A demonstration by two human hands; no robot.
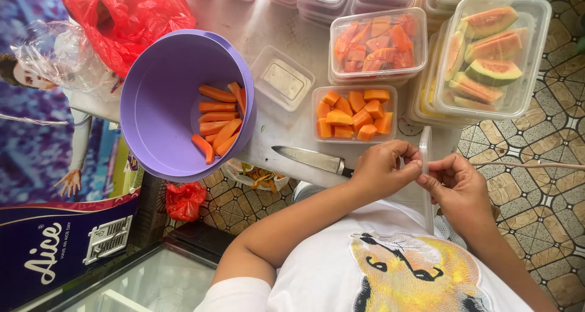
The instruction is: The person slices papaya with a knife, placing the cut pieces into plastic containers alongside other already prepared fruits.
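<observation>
2 hands pinch a clear plastic lid at the table edge, just below the open papaya tub.

The purple basin [164, 105], holding orange papaya strips, sits well left of the open papaya tub [353, 114]. The tray of melon wedges [487, 56] lies to the tub's upper right. The knife [311, 159] rests just below it. The left hand [381, 169] and right hand [460, 187] each grasp the clear lid [425, 150] by its edge, fingertips closed on it.

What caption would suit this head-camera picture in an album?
Both hands, left hand and right hand, hold a clear lid beside a knife and tubs of cut papaya.
</observation>
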